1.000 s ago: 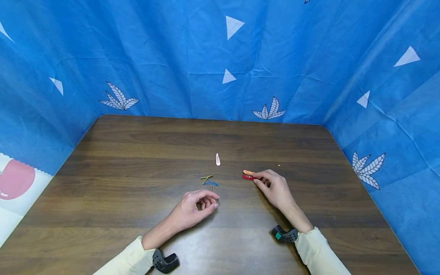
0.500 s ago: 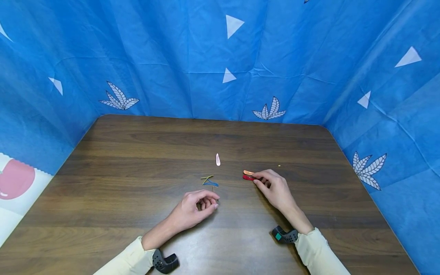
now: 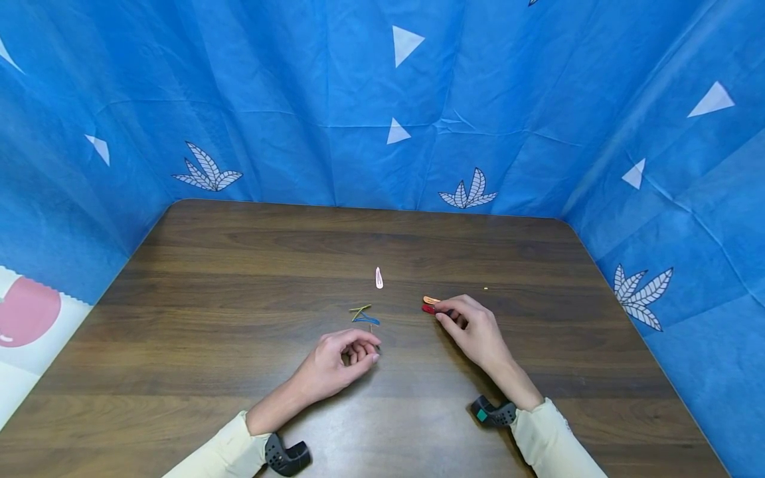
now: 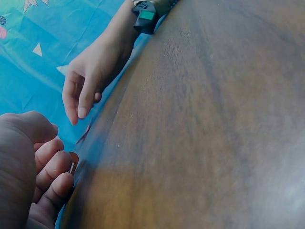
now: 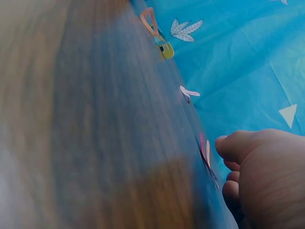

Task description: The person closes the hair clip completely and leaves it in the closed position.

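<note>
In the head view my right hand [image 3: 475, 330] is over the right end of a red snap hair clip [image 3: 427, 309]. An orange hair clip [image 3: 430, 300] lies just beyond it. Both wrist views show a small gap between the right fingertips and the clips. My left hand [image 3: 340, 362] rests loosely curled on the table, holding nothing. Just past its fingers are a blue hair clip [image 3: 366, 319], a yellow clip [image 3: 360, 309] and a thin orange-yellow clip [image 3: 370, 328], seen edge-on. The left wrist view has an orange clip [image 4: 74, 161] partly hidden behind the left fingers.
A pale pink hair clip [image 3: 379, 277] lies farther back on the brown wooden table [image 3: 269, 265]. At right is a tiny yellow speck [image 3: 485, 288]. Blue printed curtains [image 3: 335, 79] hang behind the table and along its sides.
My right hand has shifted slightly left and now covers more of the red hair clip. The left hand and the other clips look unmoved.
</note>
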Motion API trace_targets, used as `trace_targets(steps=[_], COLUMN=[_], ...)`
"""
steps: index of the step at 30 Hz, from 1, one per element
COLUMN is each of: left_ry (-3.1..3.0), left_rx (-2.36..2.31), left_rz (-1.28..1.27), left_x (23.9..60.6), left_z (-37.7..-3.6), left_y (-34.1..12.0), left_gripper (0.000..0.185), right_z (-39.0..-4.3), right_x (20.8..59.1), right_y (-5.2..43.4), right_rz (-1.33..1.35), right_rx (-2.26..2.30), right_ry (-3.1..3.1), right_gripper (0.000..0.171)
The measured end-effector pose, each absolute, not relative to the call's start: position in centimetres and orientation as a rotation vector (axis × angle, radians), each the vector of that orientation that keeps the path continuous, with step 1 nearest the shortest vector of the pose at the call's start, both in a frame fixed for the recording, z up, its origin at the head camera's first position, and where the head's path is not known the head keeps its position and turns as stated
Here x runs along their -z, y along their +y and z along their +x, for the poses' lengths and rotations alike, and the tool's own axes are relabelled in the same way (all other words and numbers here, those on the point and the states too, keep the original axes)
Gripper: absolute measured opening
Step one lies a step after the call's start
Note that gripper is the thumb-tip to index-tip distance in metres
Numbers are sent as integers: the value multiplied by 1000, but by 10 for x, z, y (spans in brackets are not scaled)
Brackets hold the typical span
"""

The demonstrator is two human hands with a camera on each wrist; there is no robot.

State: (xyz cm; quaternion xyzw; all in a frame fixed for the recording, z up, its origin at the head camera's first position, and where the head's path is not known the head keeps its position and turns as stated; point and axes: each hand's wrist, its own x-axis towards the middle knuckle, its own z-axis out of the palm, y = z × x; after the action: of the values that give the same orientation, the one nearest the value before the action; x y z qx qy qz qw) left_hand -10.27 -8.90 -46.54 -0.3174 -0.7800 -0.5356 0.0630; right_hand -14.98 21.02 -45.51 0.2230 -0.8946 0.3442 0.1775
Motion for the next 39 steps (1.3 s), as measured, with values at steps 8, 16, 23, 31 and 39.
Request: trace_targets(steps=[8,16,23,31,39], left_ry=[-2384,-2369,-2370,-2393,-2404], left_rx=[1629,1633,1639,1656,1686], left_rz=[-937,-943,-936,-923,-916], left_x=[464,466,466,463,463], left_z=[-103,-103,-104,-103,-103], left_y=[-89,-90,-90,-90,-91], left_gripper=[18,17,17,16,15], right_z=[-147,-143,-140,-131,-124], right_x=[456,455,450,446,446], right_y=[202,195,185,170,157], right_rz=[691,694,706,784,844], right_rx=[-1017,-1078,-1123,-1141,-1180], right_ry=[-2521,-2521,-2527,-2564,-2567], right_gripper=[17,16,15,15,15])
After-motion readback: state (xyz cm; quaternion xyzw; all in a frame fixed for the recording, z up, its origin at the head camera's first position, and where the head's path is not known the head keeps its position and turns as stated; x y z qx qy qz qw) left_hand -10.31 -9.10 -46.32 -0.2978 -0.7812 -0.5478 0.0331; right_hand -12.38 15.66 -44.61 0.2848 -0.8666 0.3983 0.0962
